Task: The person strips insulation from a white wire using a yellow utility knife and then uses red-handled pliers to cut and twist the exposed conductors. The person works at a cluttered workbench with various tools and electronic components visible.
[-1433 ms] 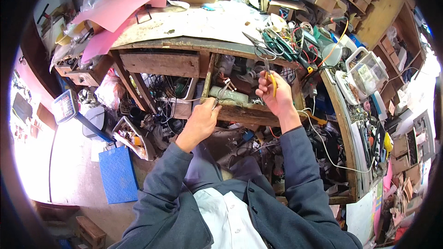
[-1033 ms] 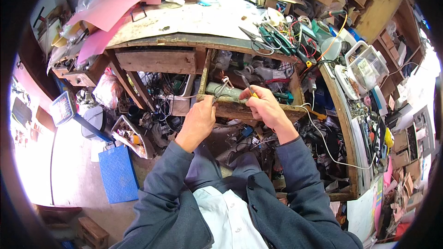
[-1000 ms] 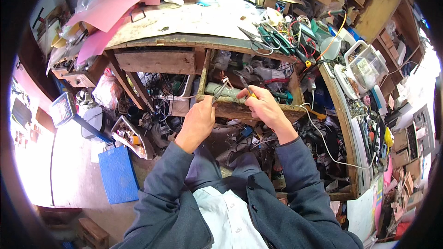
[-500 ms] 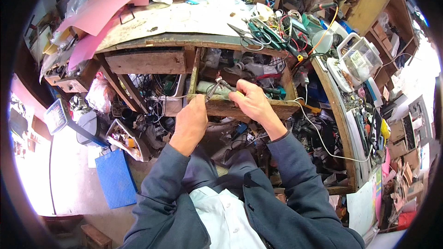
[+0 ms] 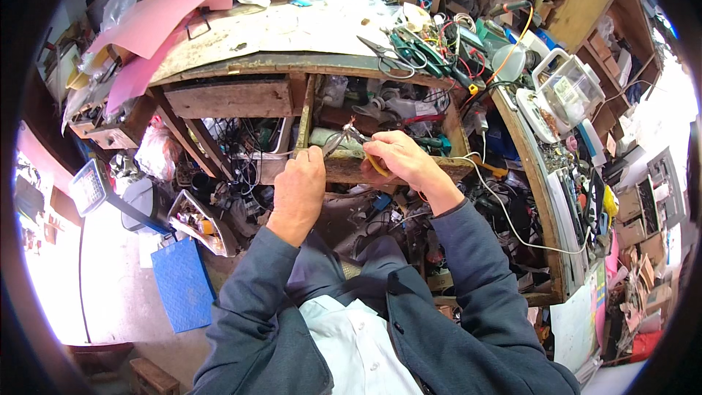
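My left hand (image 5: pixel 298 192) is closed, thumb and fingers pinching a grey cable (image 5: pixel 333 143) that sticks up from the fingertips. Reddish strands, like bare copper, show at its upper end. A pair of pliers with yellow handles (image 5: pixel 377 166) is gripped in my right hand (image 5: pixel 411 164); the dark jaws meet the cable just below its frayed tip. Both hands are over the front board of an open wooden drawer (image 5: pixel 409 170). Inside the drawer lie a pale green roll (image 5: pixel 329 136), clear plastic pieces and a red-handled item.
Scissors (image 5: pixel 387 56) and green-handled tools (image 5: pixel 420 53) lie on the bench (image 5: pixel 285 33) beyond the drawer. Tangled cables and parts fill the space at the right. A thin white cord (image 5: pixel 512 238) loops there. At the left stand a bin (image 5: pixel 201 219) and a blue board (image 5: pixel 183 285).
My right hand has turned and shifted slightly right, so the pliers' yellow handle shows more. My left hand has moved a little left and up, still pinching the cable.
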